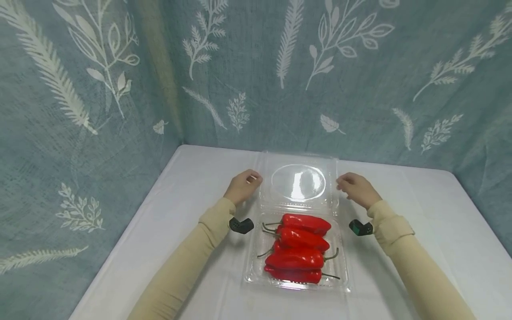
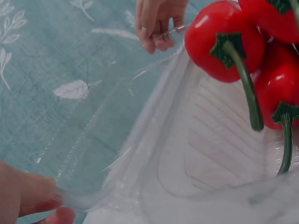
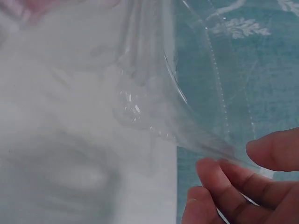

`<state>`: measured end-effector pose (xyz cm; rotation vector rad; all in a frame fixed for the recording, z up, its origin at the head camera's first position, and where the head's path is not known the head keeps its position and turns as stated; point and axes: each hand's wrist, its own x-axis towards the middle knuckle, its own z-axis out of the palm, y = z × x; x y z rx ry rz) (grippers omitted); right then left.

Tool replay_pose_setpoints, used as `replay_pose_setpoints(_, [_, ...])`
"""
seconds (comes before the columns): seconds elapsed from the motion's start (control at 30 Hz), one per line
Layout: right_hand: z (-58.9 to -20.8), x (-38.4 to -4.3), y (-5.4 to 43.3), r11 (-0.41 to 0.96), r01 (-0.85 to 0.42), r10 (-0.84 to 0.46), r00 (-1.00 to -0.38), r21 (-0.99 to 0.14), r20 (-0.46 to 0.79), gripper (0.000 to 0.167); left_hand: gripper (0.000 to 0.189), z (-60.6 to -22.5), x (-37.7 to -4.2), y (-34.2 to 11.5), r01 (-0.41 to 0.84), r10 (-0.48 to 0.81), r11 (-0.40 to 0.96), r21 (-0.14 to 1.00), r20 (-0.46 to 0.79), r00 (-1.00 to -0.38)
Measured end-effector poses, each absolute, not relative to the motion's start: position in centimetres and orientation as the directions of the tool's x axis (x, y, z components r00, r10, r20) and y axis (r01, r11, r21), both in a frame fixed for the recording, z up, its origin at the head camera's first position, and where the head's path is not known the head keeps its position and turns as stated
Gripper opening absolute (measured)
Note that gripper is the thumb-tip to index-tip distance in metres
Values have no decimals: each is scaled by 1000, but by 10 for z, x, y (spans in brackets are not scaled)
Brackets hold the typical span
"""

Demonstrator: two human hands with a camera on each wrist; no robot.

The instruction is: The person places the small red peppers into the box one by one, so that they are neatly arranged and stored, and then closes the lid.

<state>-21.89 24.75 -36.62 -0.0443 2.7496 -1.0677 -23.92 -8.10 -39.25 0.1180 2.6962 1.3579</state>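
Note:
A clear plastic clamshell container [image 1: 256, 266] lies on the table in the head view, its hinged lid [image 1: 280, 202] raised on the far side. Inside the base rest several red peppers [image 1: 302, 258] with green stems pointing left and right. My left hand [image 1: 242, 187] pinches the lid's left edge; in the left wrist view its thumb and finger [image 2: 37, 191] are on the clear rim. At the opposite edge, my right hand [image 1: 358, 190] pinches the lid, with the thumb [image 3: 275, 149] above the rim and curled fingers below.
A white cloth covers the table [image 1: 192, 178] beneath the container. Blue-green curtains [image 1: 256, 120] with white leaf prints hang behind it and along both sides. A dark device [image 1: 241, 226] sits at the left wrist and another device [image 1: 361, 228] at the right.

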Motion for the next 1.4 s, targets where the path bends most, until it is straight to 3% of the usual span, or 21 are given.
replay_pose_setpoints(0.7, [-330,-187,256,722,-22,-140,-984,-692,-115,49,26,-361,-216,-83,149,151,604,783,71,-986])
replay_pose_setpoints(1.4, [-309,-121,254,726,-149,-201,-980,-672,-1,29,20,-342,-156,-101,326,204,543,774,255,-945])
